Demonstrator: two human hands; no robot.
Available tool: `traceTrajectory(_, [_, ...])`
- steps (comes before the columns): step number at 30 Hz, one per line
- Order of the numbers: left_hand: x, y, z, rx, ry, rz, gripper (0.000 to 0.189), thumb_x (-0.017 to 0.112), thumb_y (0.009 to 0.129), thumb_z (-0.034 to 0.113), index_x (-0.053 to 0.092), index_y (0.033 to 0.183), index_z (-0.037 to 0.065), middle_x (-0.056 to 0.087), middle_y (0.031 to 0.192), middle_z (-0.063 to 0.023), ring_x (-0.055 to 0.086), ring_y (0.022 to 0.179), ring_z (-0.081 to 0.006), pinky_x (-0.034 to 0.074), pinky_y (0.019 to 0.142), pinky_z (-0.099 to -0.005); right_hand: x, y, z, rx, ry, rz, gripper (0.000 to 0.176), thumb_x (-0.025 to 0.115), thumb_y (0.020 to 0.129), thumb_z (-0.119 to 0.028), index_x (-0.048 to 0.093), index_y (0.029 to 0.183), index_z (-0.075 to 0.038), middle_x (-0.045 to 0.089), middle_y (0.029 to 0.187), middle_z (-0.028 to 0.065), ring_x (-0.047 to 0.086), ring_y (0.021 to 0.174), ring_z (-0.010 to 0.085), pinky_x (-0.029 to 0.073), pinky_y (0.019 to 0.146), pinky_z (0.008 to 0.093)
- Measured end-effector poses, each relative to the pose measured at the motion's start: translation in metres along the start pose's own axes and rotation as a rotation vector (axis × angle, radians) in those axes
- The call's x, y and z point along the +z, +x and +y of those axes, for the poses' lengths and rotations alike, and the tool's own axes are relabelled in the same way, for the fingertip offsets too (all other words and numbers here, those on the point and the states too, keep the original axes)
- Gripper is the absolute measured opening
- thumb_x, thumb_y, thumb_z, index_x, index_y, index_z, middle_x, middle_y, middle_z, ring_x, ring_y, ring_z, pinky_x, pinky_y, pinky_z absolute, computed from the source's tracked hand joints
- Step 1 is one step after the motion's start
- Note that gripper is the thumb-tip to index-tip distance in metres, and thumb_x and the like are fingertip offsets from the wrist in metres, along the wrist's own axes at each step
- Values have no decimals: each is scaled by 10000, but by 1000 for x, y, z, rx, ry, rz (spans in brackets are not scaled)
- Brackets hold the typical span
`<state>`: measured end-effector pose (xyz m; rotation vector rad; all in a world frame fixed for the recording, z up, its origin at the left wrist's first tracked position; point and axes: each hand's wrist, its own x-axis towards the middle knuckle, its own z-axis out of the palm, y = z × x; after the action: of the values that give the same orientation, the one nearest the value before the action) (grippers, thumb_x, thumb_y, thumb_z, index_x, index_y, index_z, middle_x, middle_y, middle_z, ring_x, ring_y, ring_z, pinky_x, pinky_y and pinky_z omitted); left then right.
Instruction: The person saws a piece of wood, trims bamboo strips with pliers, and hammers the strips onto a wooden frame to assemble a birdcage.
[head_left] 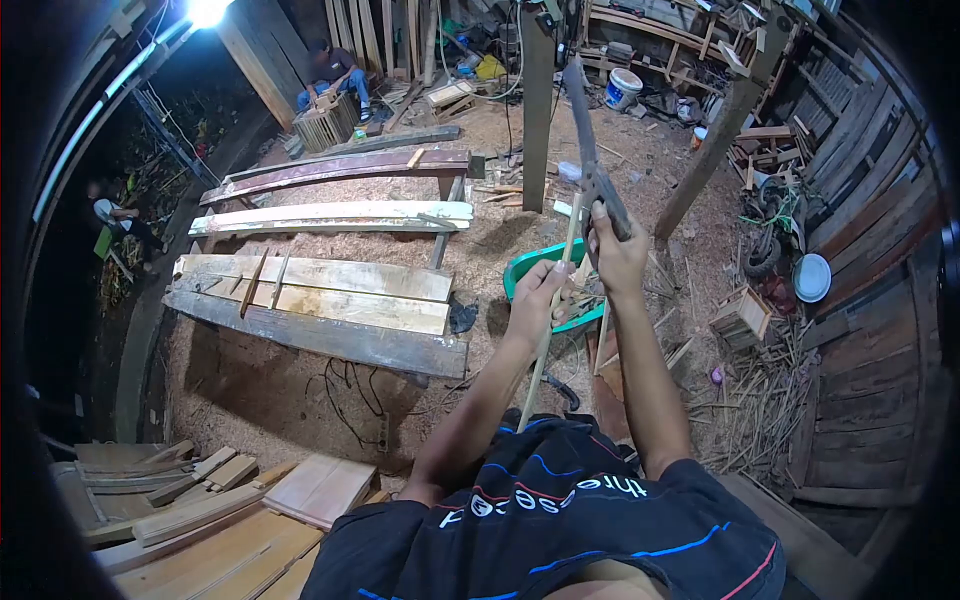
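Observation:
My left hand point(537, 297) is closed around a thin pale wooden stick point(537, 380), which runs from near my shirt up past my fingers. My right hand point(619, 252) grips a machete point(582, 110) with a long dark blade pointing up and away from me. The stick's upper end lies close beside the machete's lower part. Below both hands stands a green basin point(519, 270) with wood pieces in it, partly hidden by my arms.
Boards lie on a low workbench point(330, 333) to the left, with more planks behind. Two posts point(537, 110) rise ahead. Thin sticks point(755, 400) are heaped at right near a wooden crate point(741, 318). A person point(335, 75) sits at the back; another point(118, 215) is far left.

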<state>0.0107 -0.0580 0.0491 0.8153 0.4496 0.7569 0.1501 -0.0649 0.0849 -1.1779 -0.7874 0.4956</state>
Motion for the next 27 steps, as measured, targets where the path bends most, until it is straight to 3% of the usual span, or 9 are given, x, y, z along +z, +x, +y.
traceTrajectory(4, [2,1,-3,25,27,18,288,502,992,308,519,1083,35,482,718,-1,399,462,-53,318,398,-187,-1,6,-6,-185,-147,5,243,681,903,-213,648,958,22,611,749,-7,515,656,45,413,563,222])
traceTrajectory(7, [8,-2,-1,95,76,21,293,465,1008,315,514,1085,36,476,707,1,390,463,-49,312,397,-186,3,-1,-26,-201,-205,-2,246,686,897,-199,651,974,32,642,802,10,552,716,57,457,628,234])
traceTrajectory(11, [15,-3,4,112,136,17,322,390,1034,325,503,1078,27,449,674,6,363,448,-48,297,390,-191,3,4,-30,-107,5,-57,230,691,892,-194,653,949,25,650,808,16,563,718,52,472,642,239])
traceTrajectory(19, [20,-7,6,129,225,-60,384,326,1045,369,481,1061,18,402,625,9,337,445,-50,276,380,-209,2,2,-52,-212,-235,-28,222,720,868,-207,651,860,3,583,708,-40,501,655,35,416,569,221])
traceTrajectory(22, [20,-4,3,165,287,-64,410,320,1043,387,494,1051,15,413,624,4,350,444,-54,292,383,-212,2,2,-56,-236,-182,-39,212,731,857,-196,644,858,-2,567,701,-52,501,651,33,412,556,218])
traceTrajectory(27, [-13,30,-5,137,339,-7,418,353,1031,394,533,1045,17,477,659,-17,410,449,-101,354,402,-240,-16,8,-31,-179,-45,-57,288,662,911,-297,631,865,-15,575,726,-32,502,650,37,412,561,215])
